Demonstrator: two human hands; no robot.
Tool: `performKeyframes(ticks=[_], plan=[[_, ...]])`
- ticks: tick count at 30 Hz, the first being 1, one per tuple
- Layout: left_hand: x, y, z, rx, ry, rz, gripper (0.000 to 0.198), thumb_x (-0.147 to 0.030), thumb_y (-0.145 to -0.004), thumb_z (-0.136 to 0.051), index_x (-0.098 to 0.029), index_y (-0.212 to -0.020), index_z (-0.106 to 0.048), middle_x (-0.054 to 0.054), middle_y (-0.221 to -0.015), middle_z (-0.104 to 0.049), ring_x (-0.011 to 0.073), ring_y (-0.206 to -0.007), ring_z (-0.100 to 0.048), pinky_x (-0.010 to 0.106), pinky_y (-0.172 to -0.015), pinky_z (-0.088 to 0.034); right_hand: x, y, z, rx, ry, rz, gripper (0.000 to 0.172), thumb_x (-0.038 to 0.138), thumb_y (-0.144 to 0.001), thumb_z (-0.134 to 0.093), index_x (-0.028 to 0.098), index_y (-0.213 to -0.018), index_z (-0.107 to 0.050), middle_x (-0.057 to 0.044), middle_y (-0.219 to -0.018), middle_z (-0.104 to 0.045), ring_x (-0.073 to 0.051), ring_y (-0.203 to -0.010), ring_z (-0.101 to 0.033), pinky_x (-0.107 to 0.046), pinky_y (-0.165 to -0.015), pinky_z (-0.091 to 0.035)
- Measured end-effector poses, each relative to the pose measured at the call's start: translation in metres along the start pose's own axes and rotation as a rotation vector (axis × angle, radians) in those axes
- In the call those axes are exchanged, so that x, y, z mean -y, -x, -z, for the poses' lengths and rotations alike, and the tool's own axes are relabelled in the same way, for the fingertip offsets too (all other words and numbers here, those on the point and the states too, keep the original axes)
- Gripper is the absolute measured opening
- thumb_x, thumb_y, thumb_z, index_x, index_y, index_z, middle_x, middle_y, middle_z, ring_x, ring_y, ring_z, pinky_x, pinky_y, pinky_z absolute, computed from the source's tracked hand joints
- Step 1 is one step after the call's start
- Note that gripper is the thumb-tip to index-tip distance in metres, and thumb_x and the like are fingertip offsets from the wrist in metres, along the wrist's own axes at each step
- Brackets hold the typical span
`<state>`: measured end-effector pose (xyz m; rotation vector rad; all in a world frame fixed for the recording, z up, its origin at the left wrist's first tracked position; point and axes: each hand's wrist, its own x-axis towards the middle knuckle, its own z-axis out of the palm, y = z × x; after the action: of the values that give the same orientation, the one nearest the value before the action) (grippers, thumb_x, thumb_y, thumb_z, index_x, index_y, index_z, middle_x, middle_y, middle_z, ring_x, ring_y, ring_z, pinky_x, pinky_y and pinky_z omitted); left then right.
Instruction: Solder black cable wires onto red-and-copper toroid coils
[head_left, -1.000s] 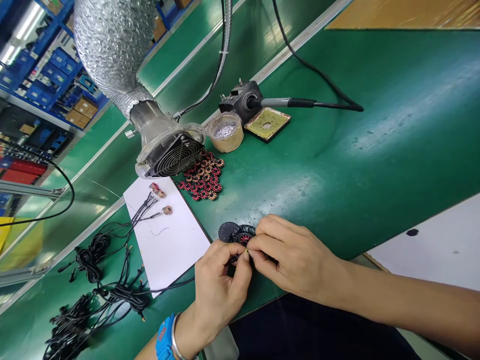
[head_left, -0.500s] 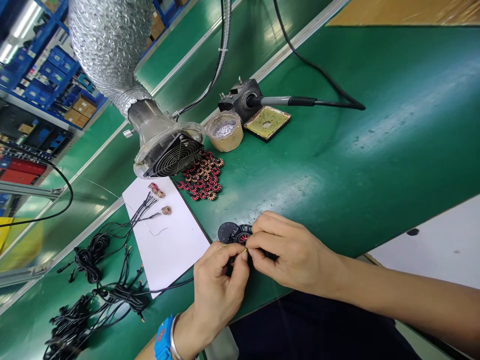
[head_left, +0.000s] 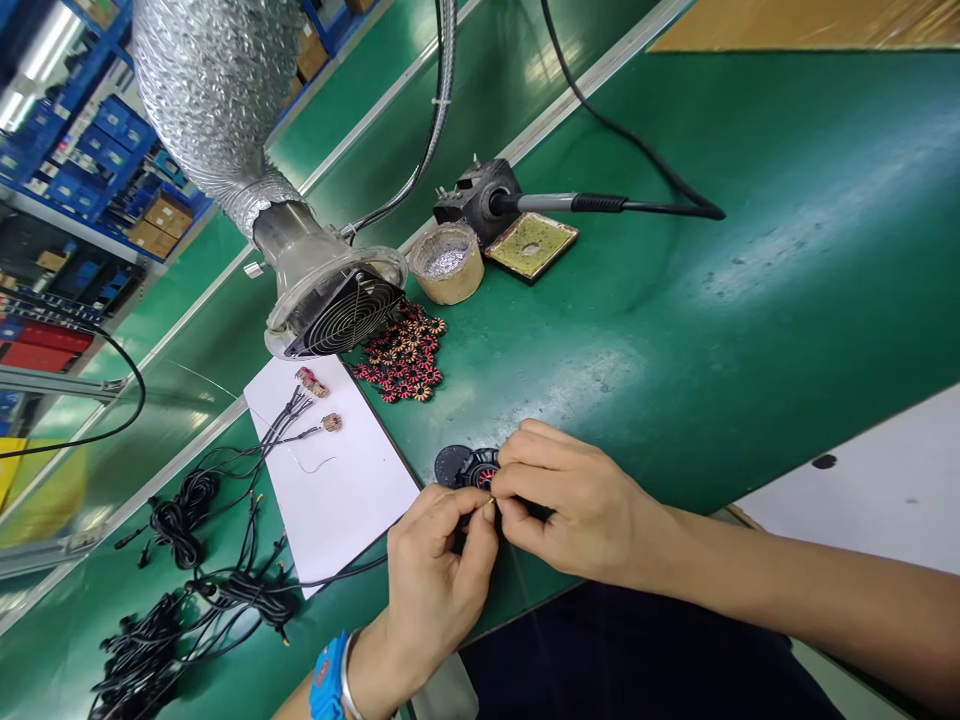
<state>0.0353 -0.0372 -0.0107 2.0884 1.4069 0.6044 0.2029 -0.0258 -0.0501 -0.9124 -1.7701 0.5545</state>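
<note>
You've got both hands in close, near the front edge of the green counter (head_left: 675,300)! Your left hand (head_left: 439,590), blue watch (head_left: 326,680) on its wrist, and your right hand (head_left: 577,505) come together, the fingertips (head_left: 487,520) almost closed and pinching a thin gold-coloured wire end (head_left: 492,501). Just behind that pinch sits a black disc with a red-wound toroid coil (head_left: 469,467). To your left, a white paper sheet (head_left: 337,500) carries two wired coils (head_left: 319,400), with black cables (head_left: 180,530) running off it. Beyond, a pile of toroid cores (head_left: 401,355) lies by the fume extractor fan (head_left: 337,315), and a soldering iron (head_left: 592,203) rests in its stand (head_left: 476,200), beside a tin of solder wire scraps (head_left: 448,262) and a yellow sponge tray (head_left: 531,245).
</note>
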Motion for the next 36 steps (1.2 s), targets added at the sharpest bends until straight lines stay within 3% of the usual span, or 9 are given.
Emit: performKeyframes(ticks=[7, 14, 20, 27, 36], plan=[[0.0000, 0.0011, -0.0001, -0.029, -0.063, -0.034, 0.010, -0.013, -0.085, -0.059, -0.018, -0.087, -0.068, 0.000, -0.071, -0.063, 0.0106, -0.061, -0.056, 0.020, -0.056, -0.044, -0.0022, 0.0026, 0.0052, 0.038, 0.030, 0.001, 0.016, 0.005, -0.083, -0.052, 0.014, -0.075, -0.063, -0.005, -0.073, -0.052, -0.018, -0.072, -0.048, -0.032, -0.065, -0.043], [0.0012, 0.0012, -0.0018, -0.061, -0.105, -0.087, 0.009, -0.011, -0.084, -0.060, -0.017, -0.084, -0.067, 0.000, -0.070, -0.063, 0.0098, -0.060, -0.055, 0.020, -0.056, -0.044, 0.0002, 0.0005, 0.0024, 0.039, 0.011, 0.038, 0.024, 0.001, -0.084, -0.046, 0.013, -0.068, -0.060, -0.003, -0.068, -0.048, -0.017, -0.067, -0.044, -0.031, -0.062, -0.042], [-0.0001, 0.0002, -0.0017, -0.054, -0.104, -0.082, 0.009, -0.012, -0.085, -0.060, -0.017, -0.085, -0.067, 0.000, -0.070, -0.063, 0.0102, -0.061, -0.056, 0.020, -0.057, -0.044, -0.0022, 0.0001, 0.0039, 0.042, -0.064, -0.010, 0.022, 0.003, -0.085, -0.049, 0.014, -0.072, -0.062, -0.003, -0.069, -0.051, -0.016, -0.068, -0.047, -0.029, -0.063, -0.042], [-0.0015, 0.0002, -0.0002, -0.059, -0.100, -0.091, 0.010, -0.011, -0.085, -0.060, -0.017, -0.086, -0.067, 0.000, -0.070, -0.064, 0.0101, -0.061, -0.056, 0.020, -0.057, -0.045, -0.0018, 0.0018, 0.0008, 0.008, 0.013, -0.013, 0.023, 0.001, -0.082, -0.046, 0.016, -0.070, -0.058, -0.003, -0.068, -0.051, -0.016, -0.068, -0.046, -0.030, -0.062, -0.043], [-0.0017, -0.0009, 0.0000, -0.082, -0.170, -0.167, 0.009, -0.011, -0.085, -0.059, -0.018, -0.083, -0.064, -0.001, -0.068, -0.065, 0.0103, -0.060, -0.057, 0.020, -0.056, -0.044, -0.0040, 0.0018, 0.0068, 0.066, 0.011, -0.003, 0.019, 0.007, -0.085, -0.050, 0.016, -0.074, -0.062, -0.004, -0.071, -0.053, -0.017, -0.070, -0.049, -0.031, -0.064, -0.045]])
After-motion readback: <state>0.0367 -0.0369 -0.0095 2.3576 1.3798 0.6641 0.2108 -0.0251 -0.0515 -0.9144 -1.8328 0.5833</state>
